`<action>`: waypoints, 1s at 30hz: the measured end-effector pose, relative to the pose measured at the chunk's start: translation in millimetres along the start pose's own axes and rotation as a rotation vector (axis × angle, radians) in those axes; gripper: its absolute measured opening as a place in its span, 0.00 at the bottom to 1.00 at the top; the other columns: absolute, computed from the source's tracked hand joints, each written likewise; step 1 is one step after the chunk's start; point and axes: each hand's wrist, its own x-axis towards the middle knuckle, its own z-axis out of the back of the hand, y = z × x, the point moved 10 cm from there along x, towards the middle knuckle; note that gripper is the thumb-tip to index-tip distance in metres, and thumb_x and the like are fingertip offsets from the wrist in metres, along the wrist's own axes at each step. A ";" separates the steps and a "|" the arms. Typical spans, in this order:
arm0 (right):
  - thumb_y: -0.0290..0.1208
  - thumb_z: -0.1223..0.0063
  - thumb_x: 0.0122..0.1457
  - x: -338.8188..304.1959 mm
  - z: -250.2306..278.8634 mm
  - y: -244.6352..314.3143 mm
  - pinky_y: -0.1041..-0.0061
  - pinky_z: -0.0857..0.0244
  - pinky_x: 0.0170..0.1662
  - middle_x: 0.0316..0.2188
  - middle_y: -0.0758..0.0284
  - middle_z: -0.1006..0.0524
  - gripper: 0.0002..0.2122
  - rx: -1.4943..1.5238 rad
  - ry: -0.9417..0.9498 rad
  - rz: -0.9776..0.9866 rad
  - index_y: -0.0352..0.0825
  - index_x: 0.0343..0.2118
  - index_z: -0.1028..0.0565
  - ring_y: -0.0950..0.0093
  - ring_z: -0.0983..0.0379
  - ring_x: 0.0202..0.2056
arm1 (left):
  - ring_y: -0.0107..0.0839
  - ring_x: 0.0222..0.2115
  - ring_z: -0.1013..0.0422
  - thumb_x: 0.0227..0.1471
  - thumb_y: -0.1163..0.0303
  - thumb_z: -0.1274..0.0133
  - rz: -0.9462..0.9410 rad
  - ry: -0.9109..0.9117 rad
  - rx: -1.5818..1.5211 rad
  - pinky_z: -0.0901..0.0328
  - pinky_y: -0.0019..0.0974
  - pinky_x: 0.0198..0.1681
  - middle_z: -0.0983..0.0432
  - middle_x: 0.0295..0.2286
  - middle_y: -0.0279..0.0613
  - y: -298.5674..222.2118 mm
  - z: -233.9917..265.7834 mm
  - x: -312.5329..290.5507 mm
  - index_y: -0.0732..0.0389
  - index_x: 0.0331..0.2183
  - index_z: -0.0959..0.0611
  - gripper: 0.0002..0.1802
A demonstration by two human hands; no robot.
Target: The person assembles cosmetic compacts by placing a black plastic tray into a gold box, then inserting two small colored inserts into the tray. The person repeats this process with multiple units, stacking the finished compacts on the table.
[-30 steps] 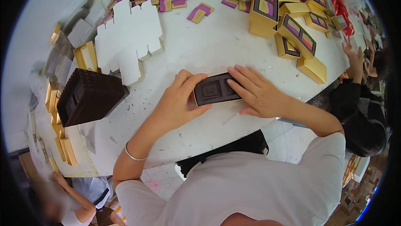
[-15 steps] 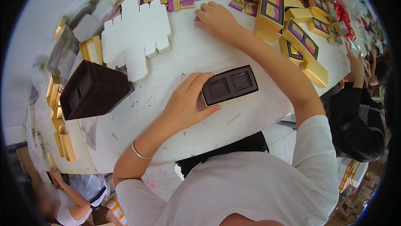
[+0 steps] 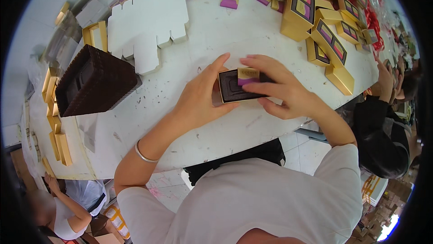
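Right hand (image 3: pixel 288 92) pinches the small gold-and-purple packet (image 3: pixel 247 76) over the dark brown plastic tray (image 3: pixel 234 91), long axis left-right, left hand (image 3: pixel 203 97) clasping its left end.

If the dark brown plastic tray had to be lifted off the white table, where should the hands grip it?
Probably by the two short ends. The dark brown plastic tray lies flat; the left hand already braces its left end, the right hand holds a small gold-and-purple packet over it, so the right end needs freeing first.

A packing workshop: gold gift boxes (image 3: pixel 315 23) heaped on a white worktable (image 3: pixel 216 41).
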 end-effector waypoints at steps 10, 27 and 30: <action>0.20 0.41 0.40 -2.7 -19.3 6.5 0.71 0.36 0.39 0.35 0.63 0.29 0.11 -0.122 -0.151 0.013 0.30 0.31 0.25 0.65 0.32 0.36 | 0.28 0.29 0.32 0.33 0.69 0.33 -0.046 -0.036 0.028 0.37 0.28 0.28 0.29 0.42 0.39 0.9 -1.2 0.5 0.56 0.59 0.45 0.54; 0.23 0.46 0.50 2.8 85.5 -16.6 0.71 0.39 0.44 0.31 0.66 0.26 0.06 0.124 -0.376 -0.253 0.33 0.33 0.26 0.73 0.31 0.38 | 0.29 0.30 0.32 0.34 0.73 0.34 -0.068 -0.078 0.142 0.36 0.27 0.27 0.31 0.37 0.41 -6.7 1.1 1.6 0.63 0.49 0.29 0.37; 0.28 0.49 0.56 -35.6 211.9 -63.0 0.80 0.36 0.39 0.30 0.68 0.24 0.08 -0.276 -0.784 -0.328 0.29 0.34 0.25 0.80 0.30 0.33 | 0.31 0.32 0.29 0.36 0.71 0.34 0.001 -0.054 0.177 0.33 0.28 0.28 0.31 0.39 0.44 -8.7 0.3 3.6 0.63 0.49 0.29 0.35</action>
